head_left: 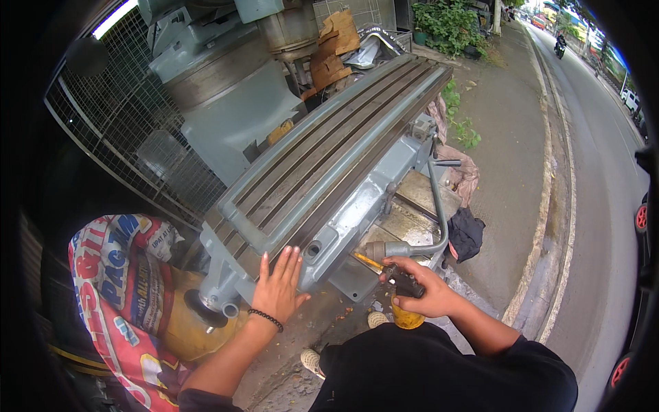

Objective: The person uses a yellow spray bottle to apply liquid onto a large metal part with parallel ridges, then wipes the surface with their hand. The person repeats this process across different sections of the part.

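Observation:
My left hand [276,287] lies flat, fingers stretched out, against the near end of a long grey slotted machine table [322,154]. A dark beaded bracelet is on its wrist. My right hand [429,292] is closed around the dark head of what looks like an oil can [409,317] with a yellow body. A thin yellow spout [368,261] points left toward the table's side, just beside the round end of a bent grey crank handle [439,206]. Its tip is apart from my left hand. My fingers partly hide the can's trigger area.
A colourful printed sack [127,302] drapes over a yellow machine part [189,319] at left. Behind stand a grey machine column [223,117] and a wire mesh fence [117,130]. Dark cloth [466,235] hangs right of the crank. A curb [549,226] borders the road, with a distant motorcycle [560,48].

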A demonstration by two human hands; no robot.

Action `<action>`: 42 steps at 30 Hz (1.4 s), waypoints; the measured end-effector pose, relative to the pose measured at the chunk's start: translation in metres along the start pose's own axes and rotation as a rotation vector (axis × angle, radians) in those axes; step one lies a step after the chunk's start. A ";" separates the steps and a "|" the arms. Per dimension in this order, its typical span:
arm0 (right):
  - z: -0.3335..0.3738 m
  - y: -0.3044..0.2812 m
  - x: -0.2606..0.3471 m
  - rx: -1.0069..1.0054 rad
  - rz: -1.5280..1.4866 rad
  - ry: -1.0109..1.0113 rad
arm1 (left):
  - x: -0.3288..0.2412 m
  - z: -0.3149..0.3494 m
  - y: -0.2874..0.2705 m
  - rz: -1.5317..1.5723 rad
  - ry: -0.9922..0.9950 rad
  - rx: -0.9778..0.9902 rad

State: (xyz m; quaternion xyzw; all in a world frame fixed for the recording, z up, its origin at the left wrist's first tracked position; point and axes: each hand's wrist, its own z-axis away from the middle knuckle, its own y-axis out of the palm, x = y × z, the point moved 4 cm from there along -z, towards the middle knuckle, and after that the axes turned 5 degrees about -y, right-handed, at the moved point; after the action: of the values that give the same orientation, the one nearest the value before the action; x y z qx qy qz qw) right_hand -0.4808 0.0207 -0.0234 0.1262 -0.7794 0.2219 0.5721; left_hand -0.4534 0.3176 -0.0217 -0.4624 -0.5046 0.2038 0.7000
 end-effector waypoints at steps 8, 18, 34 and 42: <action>0.015 0.004 0.004 -0.062 -0.264 0.055 | 0.013 -0.036 -0.003 -0.423 0.129 0.112; 0.085 -0.011 -0.035 -0.354 -0.268 0.120 | -0.026 -0.167 -0.037 -0.632 0.352 0.188; -0.005 -0.047 -0.059 -0.431 -0.464 -0.022 | -0.011 -0.154 -0.043 -0.580 0.386 0.124; -0.116 -0.059 -0.089 -0.389 -0.503 -0.144 | -0.017 -0.169 -0.051 -0.602 0.403 0.156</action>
State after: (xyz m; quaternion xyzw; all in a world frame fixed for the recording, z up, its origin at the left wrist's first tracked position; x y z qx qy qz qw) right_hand -0.3294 0.0209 -0.0669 0.2185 -0.7900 -0.0889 0.5659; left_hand -0.3187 0.2053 0.0017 -0.2693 -0.4528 -0.0686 0.8472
